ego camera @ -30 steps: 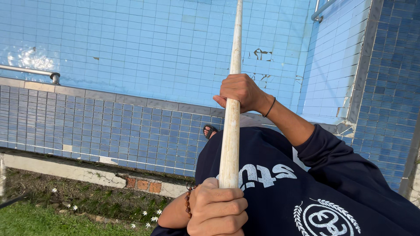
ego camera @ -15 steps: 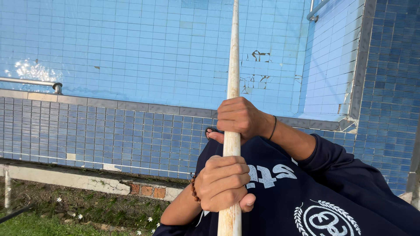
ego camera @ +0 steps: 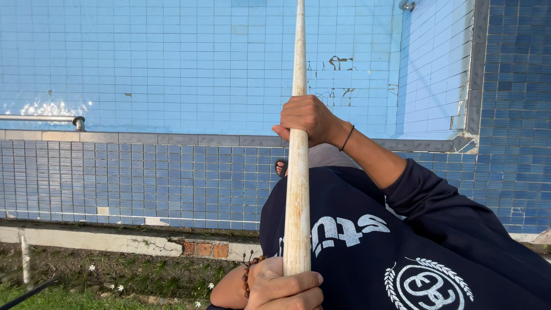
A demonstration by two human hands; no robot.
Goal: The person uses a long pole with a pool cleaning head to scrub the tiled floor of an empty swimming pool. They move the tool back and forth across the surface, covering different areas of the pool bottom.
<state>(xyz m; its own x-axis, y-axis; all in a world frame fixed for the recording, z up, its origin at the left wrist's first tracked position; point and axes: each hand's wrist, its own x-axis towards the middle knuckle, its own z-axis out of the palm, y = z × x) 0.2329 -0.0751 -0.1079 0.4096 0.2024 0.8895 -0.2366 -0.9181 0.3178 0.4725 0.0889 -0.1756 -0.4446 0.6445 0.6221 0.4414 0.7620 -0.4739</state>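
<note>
Near centre: pole (ego camera: 298, 189), pale and worn, runs from the bottom edge up out of the top of the view, over a pool (ego camera: 201, 69).
Right hand (ego camera: 310, 119): fingers wrapped round the pole about midway up, knuckles to the left, thin black band (ego camera: 346, 138) on the wrist, forearm stretching back to the right into a pushed-up dark sleeve (ego camera: 436, 195).
Left hand (ego camera: 284, 287): closed round the pole's near end at the bottom edge, beaded bracelet (ego camera: 247, 275) on the wrist, elbow bent to the left.
Body: dark sweatshirt (ego camera: 367, 252) with white print fills the near right.
Foot (ego camera: 280, 167): sandalled, just left of the pole on the tiled edge.
Far: light blue tiled pool wall, some tiles cracked (ego camera: 336, 63) right of the pole.
Far left: metal rail (ego camera: 40, 119) at the pool's rim.
Near left: grass (ego camera: 86, 281) with small white flowers, brick (ego camera: 204, 249) in a concrete kerb.
</note>
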